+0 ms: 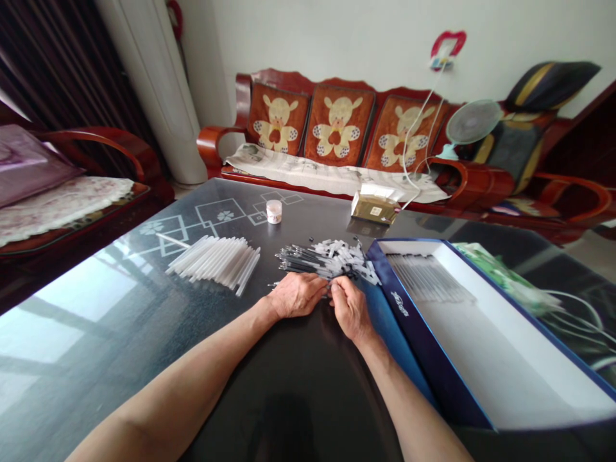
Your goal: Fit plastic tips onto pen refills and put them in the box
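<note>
One left hand (296,295), one right hand (350,309), on dozens of pen refills (327,256)

Interior daylight, moderately bright, source not in frame. A pale window reflection (81,289) produces broad glare across the left of the glass tabletop (144,359). The dark curtain (52,64) at upper left is underexposed, with fold detail reduced. Wide-angle distortion bows the red wooden sofa (337,122) and stretches objects toward the frame edges. Shadows are soft. The pen refills (322,260) show mild softness.
</note>
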Action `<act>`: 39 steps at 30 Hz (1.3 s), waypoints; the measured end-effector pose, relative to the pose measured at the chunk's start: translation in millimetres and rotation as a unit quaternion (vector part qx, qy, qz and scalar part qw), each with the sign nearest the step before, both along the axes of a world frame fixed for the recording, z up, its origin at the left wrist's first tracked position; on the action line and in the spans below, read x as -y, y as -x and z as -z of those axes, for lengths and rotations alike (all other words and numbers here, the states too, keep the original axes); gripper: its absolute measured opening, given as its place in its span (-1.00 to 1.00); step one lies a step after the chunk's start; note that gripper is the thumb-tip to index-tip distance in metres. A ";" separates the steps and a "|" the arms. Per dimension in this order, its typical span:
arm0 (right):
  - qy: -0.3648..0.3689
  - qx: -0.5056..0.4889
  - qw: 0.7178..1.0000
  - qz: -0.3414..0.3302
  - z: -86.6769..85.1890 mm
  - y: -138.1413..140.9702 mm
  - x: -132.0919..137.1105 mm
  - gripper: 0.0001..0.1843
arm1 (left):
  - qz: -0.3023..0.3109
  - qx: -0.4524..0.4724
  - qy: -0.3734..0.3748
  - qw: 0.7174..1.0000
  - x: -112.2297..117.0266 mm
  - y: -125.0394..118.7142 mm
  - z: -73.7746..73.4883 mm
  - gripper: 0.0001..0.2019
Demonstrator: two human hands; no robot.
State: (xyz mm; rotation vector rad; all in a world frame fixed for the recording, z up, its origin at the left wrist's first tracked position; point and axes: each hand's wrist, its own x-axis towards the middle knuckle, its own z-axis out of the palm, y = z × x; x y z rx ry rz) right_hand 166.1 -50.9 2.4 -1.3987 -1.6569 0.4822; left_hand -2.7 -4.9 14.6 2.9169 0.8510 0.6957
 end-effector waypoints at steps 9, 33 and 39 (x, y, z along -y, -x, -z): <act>-0.011 -0.005 1.000 -0.026 3.1 -5.0 -2.8 -0.76 | 0.001 -0.008 0.018 1.000 -3.8 3.7 -0.9 -0.70; -0.009 -0.019 0.999 -0.025 12.1 -7.7 -6.3 -0.82 | -0.018 -0.008 0.027 0.999 -5.4 4.9 3.1 -0.71; -0.017 0.003 0.999 -0.027 5.5 -5.6 -3.9 -0.86 | -0.021 -0.017 0.012 1.000 -4.6 4.7 2.4 -0.71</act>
